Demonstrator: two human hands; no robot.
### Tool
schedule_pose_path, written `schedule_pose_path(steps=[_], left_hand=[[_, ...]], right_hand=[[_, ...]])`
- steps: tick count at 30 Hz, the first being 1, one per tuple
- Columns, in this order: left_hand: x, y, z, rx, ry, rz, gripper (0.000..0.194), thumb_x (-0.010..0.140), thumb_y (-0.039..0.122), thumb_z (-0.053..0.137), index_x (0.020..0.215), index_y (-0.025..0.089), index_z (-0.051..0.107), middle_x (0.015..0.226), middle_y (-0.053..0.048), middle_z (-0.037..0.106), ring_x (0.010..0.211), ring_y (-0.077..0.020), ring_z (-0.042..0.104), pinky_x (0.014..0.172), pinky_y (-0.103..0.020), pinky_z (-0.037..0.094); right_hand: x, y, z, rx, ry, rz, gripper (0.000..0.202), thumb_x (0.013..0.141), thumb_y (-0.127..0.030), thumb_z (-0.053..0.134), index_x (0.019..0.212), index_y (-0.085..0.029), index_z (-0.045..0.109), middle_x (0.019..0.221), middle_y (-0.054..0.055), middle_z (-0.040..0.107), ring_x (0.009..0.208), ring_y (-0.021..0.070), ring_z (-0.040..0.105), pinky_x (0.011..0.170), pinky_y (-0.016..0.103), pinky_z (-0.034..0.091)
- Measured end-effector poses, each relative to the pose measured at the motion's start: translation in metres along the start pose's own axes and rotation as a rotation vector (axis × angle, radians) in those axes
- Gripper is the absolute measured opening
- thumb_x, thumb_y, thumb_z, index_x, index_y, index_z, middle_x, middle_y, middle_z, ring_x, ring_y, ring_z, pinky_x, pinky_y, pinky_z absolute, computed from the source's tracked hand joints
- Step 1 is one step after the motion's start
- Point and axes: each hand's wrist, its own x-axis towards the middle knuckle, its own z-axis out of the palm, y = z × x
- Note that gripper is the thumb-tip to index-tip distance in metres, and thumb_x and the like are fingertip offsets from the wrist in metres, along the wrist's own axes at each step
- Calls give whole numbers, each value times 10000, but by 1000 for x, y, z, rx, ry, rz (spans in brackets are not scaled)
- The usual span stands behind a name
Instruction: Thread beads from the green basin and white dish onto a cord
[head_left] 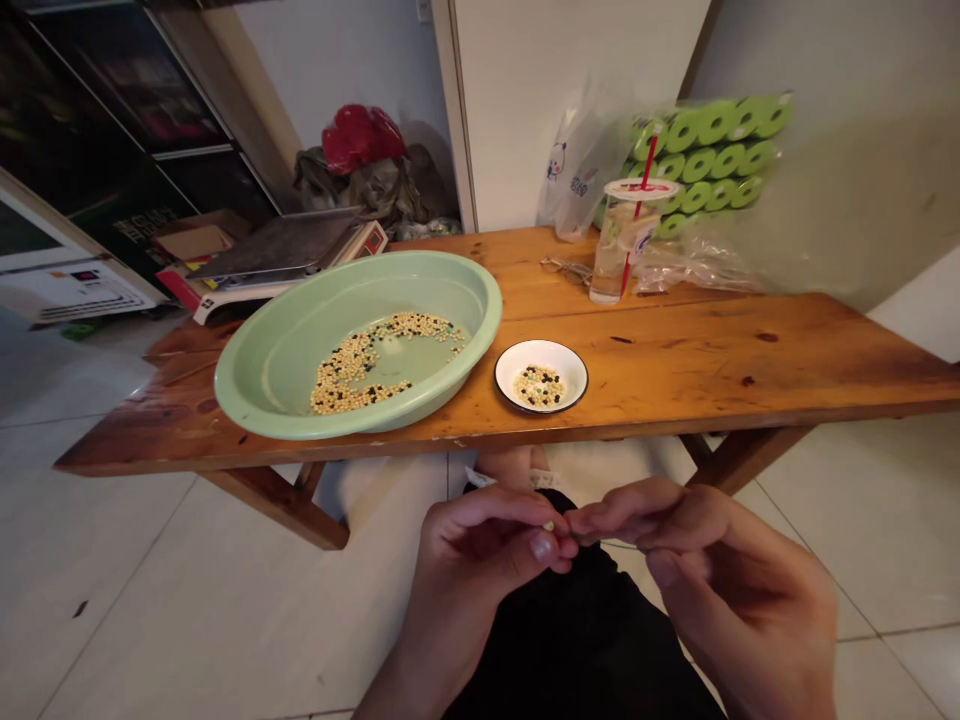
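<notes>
Above my lap, my left hand (491,560) is closed in a pinch, with a small pale yellow bead (549,526) between thumb and index finger. My right hand (739,575) meets it fingertip to fingertip, its fingers pressed together and the thumb bent under them; whatever it grips is too small or hidden to make out. On the table ahead stands a wide pale green basin (262,390), with many yellow, black and a few green beads (345,375) lying in a curved band. To its right, a small white dish (574,370) with a dark rim holds more mixed beads (538,387).
The wooden table (675,370) runs across the view. At its back are a clear cup (619,245) with a red straw, a plastic bag (581,170), green-wrapped rolls (720,150) and scissors-like metal (566,268). A flat-topped scale (277,250) stands behind the basin.
</notes>
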Motion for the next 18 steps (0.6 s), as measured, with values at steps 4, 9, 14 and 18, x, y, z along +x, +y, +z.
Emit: schedule_pose_path(steps=[4,9,14,18], left_hand=[[0,-1,-3,-23,-57,-21,150,819,114,787,868,254,809,817,41,783,749,-70,740,684,-118,596],[-1,-2,-5,29,-44,22,157,826,107,777,879,252,808,833,41,773,748,-67,727,703,-136,599],[-1,-1,-6,102,12,96,148,813,120,789,867,256,811,823,28,762,727,-74,712,691,-148,588],[0,-1,-8,137,37,117,158,807,121,792,866,266,814,803,20,748,710,-84,706,692,-169,589]], right_hand=[[2,-5,3,-129,2,-44,303,861,67,529,852,-220,624,1014,13,779,955,145,751,856,227,626],[4,-15,9,-275,54,-176,299,763,97,543,810,-182,641,914,51,788,856,181,773,764,251,650],[-5,-6,17,-334,102,-166,252,792,32,564,812,-205,644,938,68,796,847,203,769,732,294,646],[-10,7,22,-296,212,-150,182,837,-62,595,796,-236,630,928,52,790,839,204,757,721,303,633]])
